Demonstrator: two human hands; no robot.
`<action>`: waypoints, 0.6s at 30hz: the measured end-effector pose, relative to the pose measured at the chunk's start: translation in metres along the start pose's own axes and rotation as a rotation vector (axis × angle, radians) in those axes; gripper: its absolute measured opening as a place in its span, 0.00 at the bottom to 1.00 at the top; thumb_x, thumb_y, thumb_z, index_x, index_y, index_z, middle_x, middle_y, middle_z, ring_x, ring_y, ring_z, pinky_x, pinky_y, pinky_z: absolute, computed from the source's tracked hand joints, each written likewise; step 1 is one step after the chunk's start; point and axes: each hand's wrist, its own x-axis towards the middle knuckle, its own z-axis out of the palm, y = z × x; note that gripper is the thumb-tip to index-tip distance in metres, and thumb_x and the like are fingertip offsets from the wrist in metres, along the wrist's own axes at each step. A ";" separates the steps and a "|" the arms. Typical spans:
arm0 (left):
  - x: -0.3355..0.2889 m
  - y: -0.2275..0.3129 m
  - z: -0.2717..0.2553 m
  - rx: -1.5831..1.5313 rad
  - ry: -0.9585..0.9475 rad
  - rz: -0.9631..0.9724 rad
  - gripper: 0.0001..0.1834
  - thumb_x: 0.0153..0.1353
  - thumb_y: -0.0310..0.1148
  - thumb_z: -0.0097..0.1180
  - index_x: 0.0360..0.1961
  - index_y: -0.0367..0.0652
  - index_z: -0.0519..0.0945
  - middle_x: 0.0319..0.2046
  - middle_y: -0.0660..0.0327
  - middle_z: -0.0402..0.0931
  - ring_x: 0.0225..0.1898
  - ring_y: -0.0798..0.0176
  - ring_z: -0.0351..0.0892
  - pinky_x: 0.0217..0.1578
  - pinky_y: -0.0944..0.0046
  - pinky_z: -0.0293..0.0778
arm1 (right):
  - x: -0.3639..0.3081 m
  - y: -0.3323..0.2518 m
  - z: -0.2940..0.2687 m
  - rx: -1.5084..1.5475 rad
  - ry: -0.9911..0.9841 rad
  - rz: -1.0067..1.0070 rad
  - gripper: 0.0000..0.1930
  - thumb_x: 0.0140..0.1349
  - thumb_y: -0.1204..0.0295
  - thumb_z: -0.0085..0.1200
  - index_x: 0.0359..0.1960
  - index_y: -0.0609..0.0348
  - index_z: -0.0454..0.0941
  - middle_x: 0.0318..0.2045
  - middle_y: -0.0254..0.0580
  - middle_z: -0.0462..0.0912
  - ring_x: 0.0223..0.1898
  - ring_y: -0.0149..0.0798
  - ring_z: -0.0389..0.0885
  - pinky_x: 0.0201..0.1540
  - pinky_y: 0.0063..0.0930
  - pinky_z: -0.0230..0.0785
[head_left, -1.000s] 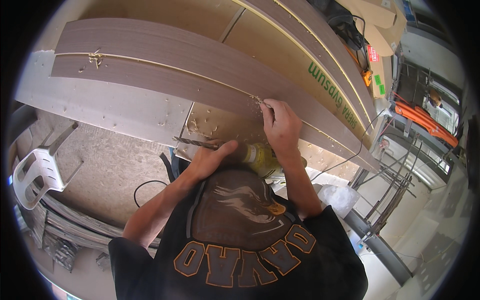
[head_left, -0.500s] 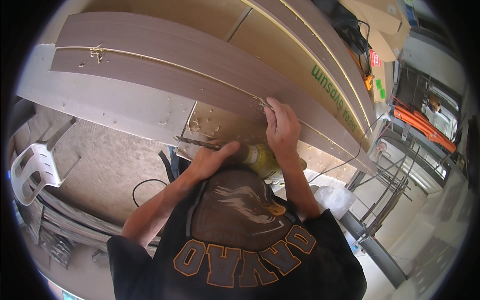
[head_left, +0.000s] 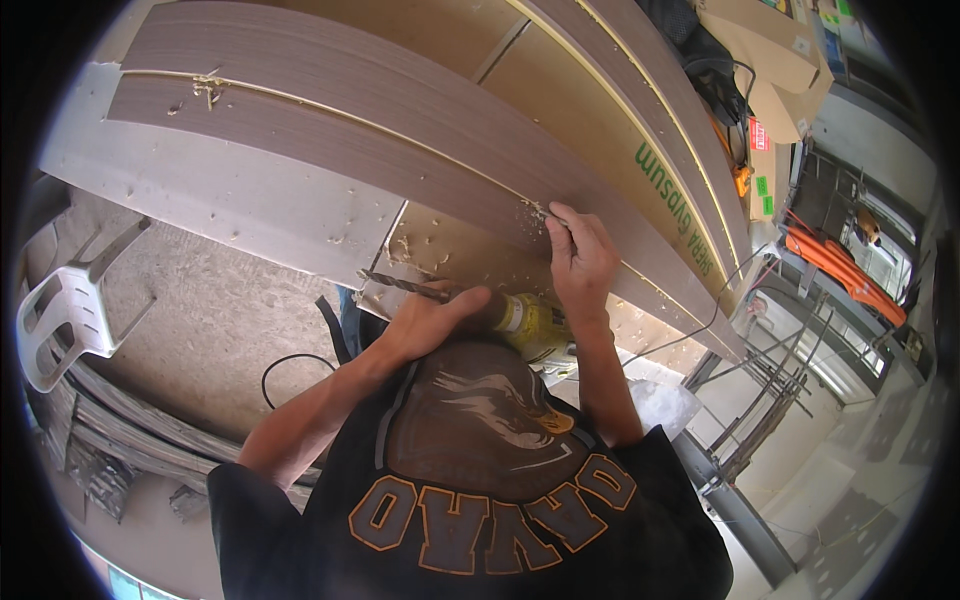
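Observation:
A yellow-green power drill (head_left: 545, 328) lies across my front, its long twist bit (head_left: 398, 284) pointing left. My left hand (head_left: 435, 318) is closed around the drill's front end, near the chuck. Over a brown wood-look plank (head_left: 300, 140), my right hand (head_left: 584, 258) pinches at the pale seam between it and a second plank (head_left: 340, 75). Whatever sits between those fingertips is small and mostly hidden. Curly shavings (head_left: 533, 210) gather at the seam beside the fingers, and another clump (head_left: 208, 90) lies toward its left end.
The planks rest on tan and grey sheets (head_left: 230, 200). More brown planks (head_left: 640, 100) lie beyond. A white plastic chair (head_left: 80, 320) stands at left. Cardboard boxes (head_left: 755, 60) and a black bag (head_left: 700, 65) are at far right. A thin cable (head_left: 690, 335) crosses at right.
The view has shifted slightly, so the planks sit a little higher and to the right. My right hand keeps its pinch at the seam; my left hand stays on the drill.

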 end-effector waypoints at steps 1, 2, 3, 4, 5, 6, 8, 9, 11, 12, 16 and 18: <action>0.001 -0.002 0.000 -0.002 0.004 0.017 0.29 0.61 0.49 0.52 0.49 0.30 0.75 0.45 0.53 0.77 0.48 0.63 0.72 0.50 0.62 0.66 | -0.001 0.001 0.000 -0.024 -0.006 -0.014 0.07 0.56 0.77 0.59 0.37 0.63 0.80 0.28 0.45 0.80 0.26 0.40 0.77 0.29 0.29 0.69; 0.002 -0.004 0.000 -0.003 0.006 0.034 0.29 0.62 0.49 0.52 0.49 0.30 0.75 0.45 0.53 0.77 0.48 0.63 0.73 0.50 0.62 0.66 | -0.002 0.002 0.001 -0.049 -0.011 -0.028 0.07 0.57 0.76 0.58 0.37 0.63 0.80 0.28 0.44 0.80 0.25 0.38 0.77 0.28 0.27 0.69; 0.002 -0.004 0.000 -0.005 0.003 0.026 0.30 0.61 0.50 0.53 0.50 0.31 0.75 0.46 0.52 0.77 0.48 0.62 0.73 0.50 0.62 0.67 | -0.003 0.003 0.002 -0.057 0.006 -0.041 0.06 0.57 0.76 0.58 0.36 0.63 0.80 0.28 0.44 0.80 0.26 0.39 0.77 0.28 0.27 0.69; 0.002 -0.004 0.000 -0.008 0.000 0.017 0.31 0.60 0.51 0.53 0.50 0.31 0.75 0.46 0.51 0.77 0.48 0.61 0.74 0.50 0.62 0.67 | -0.003 0.004 0.004 -0.066 0.023 -0.054 0.06 0.57 0.77 0.58 0.36 0.63 0.80 0.28 0.44 0.80 0.26 0.39 0.78 0.28 0.27 0.69; 0.002 -0.005 0.000 -0.010 -0.003 0.007 0.31 0.59 0.51 0.54 0.51 0.32 0.74 0.47 0.51 0.76 0.48 0.60 0.74 0.50 0.62 0.67 | -0.004 0.004 0.006 -0.073 0.038 -0.066 0.06 0.57 0.77 0.58 0.36 0.63 0.79 0.28 0.44 0.80 0.26 0.39 0.78 0.29 0.28 0.70; 0.002 -0.004 -0.001 -0.005 -0.007 0.009 0.31 0.59 0.51 0.54 0.51 0.32 0.74 0.47 0.51 0.76 0.49 0.61 0.74 0.51 0.62 0.67 | -0.003 0.004 0.007 -0.074 0.042 -0.071 0.05 0.57 0.77 0.58 0.35 0.63 0.79 0.28 0.44 0.80 0.27 0.39 0.78 0.29 0.28 0.70; 0.002 -0.001 -0.001 0.005 -0.014 0.012 0.31 0.59 0.51 0.54 0.51 0.32 0.74 0.48 0.51 0.76 0.49 0.61 0.74 0.51 0.62 0.67 | -0.003 0.003 0.007 -0.074 0.048 -0.080 0.05 0.57 0.78 0.58 0.35 0.62 0.79 0.28 0.43 0.80 0.27 0.40 0.78 0.28 0.28 0.70; 0.002 0.000 -0.001 0.015 -0.010 -0.003 0.31 0.59 0.51 0.54 0.52 0.32 0.74 0.48 0.51 0.76 0.49 0.61 0.74 0.51 0.62 0.67 | -0.003 0.003 0.008 -0.074 0.053 -0.083 0.05 0.57 0.78 0.58 0.34 0.62 0.79 0.28 0.43 0.80 0.27 0.40 0.78 0.28 0.28 0.70; 0.001 0.002 -0.001 0.036 -0.001 -0.028 0.31 0.59 0.50 0.54 0.52 0.33 0.74 0.48 0.51 0.76 0.50 0.61 0.73 0.52 0.62 0.66 | -0.003 0.003 0.009 -0.074 0.064 -0.091 0.05 0.56 0.78 0.58 0.34 0.62 0.79 0.28 0.43 0.80 0.26 0.39 0.78 0.28 0.28 0.69; 0.000 0.004 -0.001 0.033 0.000 -0.027 0.31 0.59 0.50 0.54 0.52 0.33 0.74 0.49 0.51 0.76 0.50 0.60 0.73 0.52 0.62 0.66 | -0.003 0.003 0.009 -0.072 0.061 -0.088 0.05 0.56 0.78 0.58 0.34 0.62 0.79 0.28 0.42 0.80 0.26 0.39 0.78 0.28 0.28 0.69; 0.001 -0.001 -0.001 -0.016 -0.006 -0.004 0.30 0.59 0.50 0.54 0.52 0.33 0.74 0.49 0.51 0.75 0.51 0.60 0.73 0.52 0.62 0.66 | -0.003 0.001 0.009 -0.073 0.052 -0.083 0.05 0.56 0.78 0.58 0.34 0.62 0.79 0.27 0.42 0.80 0.25 0.39 0.77 0.27 0.28 0.69; 0.002 -0.004 -0.001 -0.027 -0.013 0.009 0.30 0.59 0.49 0.54 0.52 0.33 0.74 0.49 0.51 0.75 0.51 0.60 0.73 0.52 0.62 0.66 | -0.004 0.001 0.009 -0.073 0.045 -0.071 0.05 0.56 0.78 0.58 0.34 0.62 0.79 0.27 0.42 0.80 0.25 0.39 0.77 0.27 0.28 0.69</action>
